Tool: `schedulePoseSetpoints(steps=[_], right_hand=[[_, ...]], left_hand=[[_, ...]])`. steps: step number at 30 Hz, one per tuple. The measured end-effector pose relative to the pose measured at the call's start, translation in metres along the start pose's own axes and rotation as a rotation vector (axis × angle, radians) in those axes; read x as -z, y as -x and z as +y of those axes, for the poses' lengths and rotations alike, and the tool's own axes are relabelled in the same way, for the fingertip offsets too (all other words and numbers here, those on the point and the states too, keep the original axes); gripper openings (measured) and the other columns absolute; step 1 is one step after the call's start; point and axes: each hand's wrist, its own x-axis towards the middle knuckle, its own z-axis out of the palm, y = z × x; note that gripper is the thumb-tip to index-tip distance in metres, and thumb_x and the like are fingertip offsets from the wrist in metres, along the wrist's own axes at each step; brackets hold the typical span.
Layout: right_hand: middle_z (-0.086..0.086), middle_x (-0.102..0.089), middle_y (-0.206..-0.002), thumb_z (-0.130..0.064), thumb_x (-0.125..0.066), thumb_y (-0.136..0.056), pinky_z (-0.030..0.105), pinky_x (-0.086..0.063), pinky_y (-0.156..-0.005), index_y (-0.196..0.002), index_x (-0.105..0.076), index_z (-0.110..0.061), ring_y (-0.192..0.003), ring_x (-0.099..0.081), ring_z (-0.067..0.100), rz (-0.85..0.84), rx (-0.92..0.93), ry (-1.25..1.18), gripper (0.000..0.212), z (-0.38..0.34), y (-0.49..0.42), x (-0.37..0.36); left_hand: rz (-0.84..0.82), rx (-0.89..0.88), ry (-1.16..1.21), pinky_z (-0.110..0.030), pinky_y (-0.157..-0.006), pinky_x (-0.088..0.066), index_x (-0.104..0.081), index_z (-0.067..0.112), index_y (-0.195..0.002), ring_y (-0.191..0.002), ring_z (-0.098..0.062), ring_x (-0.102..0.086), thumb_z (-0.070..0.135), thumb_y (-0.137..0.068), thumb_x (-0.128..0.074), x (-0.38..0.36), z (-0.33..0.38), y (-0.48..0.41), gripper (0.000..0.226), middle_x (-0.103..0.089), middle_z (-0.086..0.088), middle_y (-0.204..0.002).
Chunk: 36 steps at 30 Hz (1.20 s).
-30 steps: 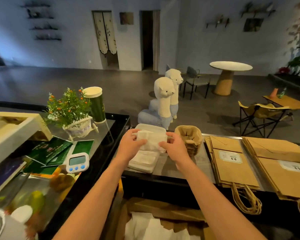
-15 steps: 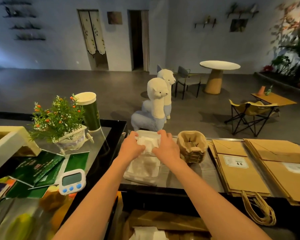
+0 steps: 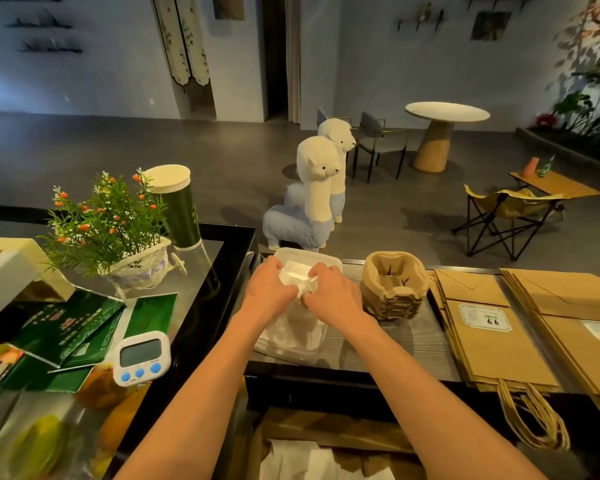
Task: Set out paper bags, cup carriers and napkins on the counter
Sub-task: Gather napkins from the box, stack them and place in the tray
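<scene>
Napkins (image 3: 297, 277): gripped by both hands, left (image 3: 269, 289) and right (image 3: 329, 294), over tray (image 3: 291, 351) on bench (image 3: 406, 344). Carriers (image 3: 394, 289), bags (image 3: 492, 327) already set. Next, likely: seat napkins flat, release.

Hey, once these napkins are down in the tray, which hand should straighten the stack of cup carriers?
Right, probably. The right hand sits beside the cup carriers, just right of the tray. The left hand is on the tray's far side and would have to cross over the napkins both hands hold.
</scene>
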Motion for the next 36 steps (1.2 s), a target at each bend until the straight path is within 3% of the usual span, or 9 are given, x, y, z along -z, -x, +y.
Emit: schedulePoseSetpoints(steps=[3,7,13,17,20,24,31,36], right_hand=[[0.004,-0.054,-0.135,-0.03,-0.059,-0.098,0.028,-0.042,-0.076,-0.137,-0.048,-0.023,-0.111,-0.06,0.024,0.035,-0.001,-0.028,0.041,0.002,0.0,-0.002],[0.003,-0.054,-0.134,-0.029,-0.061,-0.096,0.029,-0.042,-0.074,-0.14,-0.041,-0.025,-0.11,-0.061,0.025,0.065,0.019,-0.011,0.048,0.004,0.001,-0.006],[0.006,-0.046,-0.14,-0.042,-0.065,-0.095,0.036,-0.042,-0.099,-0.139,-0.045,-0.022,-0.124,-0.049,0.026,0.078,0.104,0.23,0.053,0.007,0.002,-0.015],[0.002,-0.057,-0.129,-0.035,-0.064,-0.096,0.036,-0.037,-0.103,-0.125,-0.064,-0.022,-0.119,-0.047,0.022,0.196,0.219,0.317,0.032,0.012,0.002,-0.019],[0.002,-0.068,-0.112,-0.035,-0.053,-0.101,0.04,-0.036,-0.102,-0.116,-0.071,-0.022,-0.107,-0.057,0.023,0.118,0.276,0.405,0.027,0.013,0.003,-0.016],[0.003,-0.069,-0.109,-0.04,-0.051,-0.101,0.04,-0.036,-0.099,-0.114,-0.072,-0.022,-0.101,-0.06,0.023,0.044,0.275,0.421,0.031,0.014,0.0,-0.01],[0.005,-0.067,-0.122,-0.041,-0.047,-0.102,0.045,-0.032,-0.107,-0.127,-0.059,-0.019,-0.112,-0.06,0.027,-0.02,0.297,0.409,0.035,0.016,-0.002,-0.011],[0.004,-0.07,-0.115,-0.042,-0.047,-0.102,0.048,-0.027,-0.112,-0.115,-0.066,-0.02,-0.109,-0.061,0.026,-0.079,0.288,0.425,0.032,0.018,-0.003,-0.01]], left_hand=[[0.021,-0.003,0.01,-0.03,-0.08,-0.05,-0.047,0.02,-0.125,-0.103,-0.02,-0.055,0.02,-0.082,-0.072,-0.001,-0.001,0.001,0.05,-0.052,-0.004,-0.122],[0.036,-0.021,-0.033,-0.037,-0.088,-0.054,-0.045,0.019,-0.128,-0.107,-0.024,-0.055,0.02,-0.084,-0.071,-0.003,-0.001,0.004,0.051,-0.048,-0.006,-0.129],[0.034,-0.082,-0.249,-0.034,-0.093,-0.054,-0.038,0.019,-0.143,-0.118,-0.026,-0.055,0.018,-0.089,-0.072,-0.007,-0.001,0.011,0.063,-0.04,-0.006,-0.142],[0.132,-0.279,-0.488,-0.032,-0.104,-0.045,-0.052,0.021,-0.139,-0.126,-0.018,-0.049,0.022,-0.093,-0.069,-0.006,0.0,0.011,0.049,-0.047,0.0,-0.141],[0.071,-0.337,-0.586,-0.035,-0.103,-0.045,-0.065,0.023,-0.129,-0.118,-0.016,-0.058,0.027,-0.102,-0.056,-0.005,0.0,0.013,0.029,-0.059,0.004,-0.133],[0.005,-0.283,-0.568,-0.039,-0.093,-0.055,-0.071,0.022,-0.121,-0.104,-0.02,-0.065,0.03,-0.104,-0.052,-0.003,0.001,0.017,0.027,-0.066,0.001,-0.124],[-0.055,-0.238,-0.554,-0.038,-0.09,-0.056,-0.063,0.022,-0.121,-0.099,-0.019,-0.064,0.028,-0.102,-0.053,-0.004,0.001,0.017,0.022,-0.068,0.001,-0.115],[-0.094,-0.208,-0.531,-0.041,-0.083,-0.06,-0.053,0.023,-0.123,-0.091,-0.019,-0.063,0.025,-0.102,-0.05,-0.008,-0.003,0.018,0.022,-0.067,0.0,-0.107]])
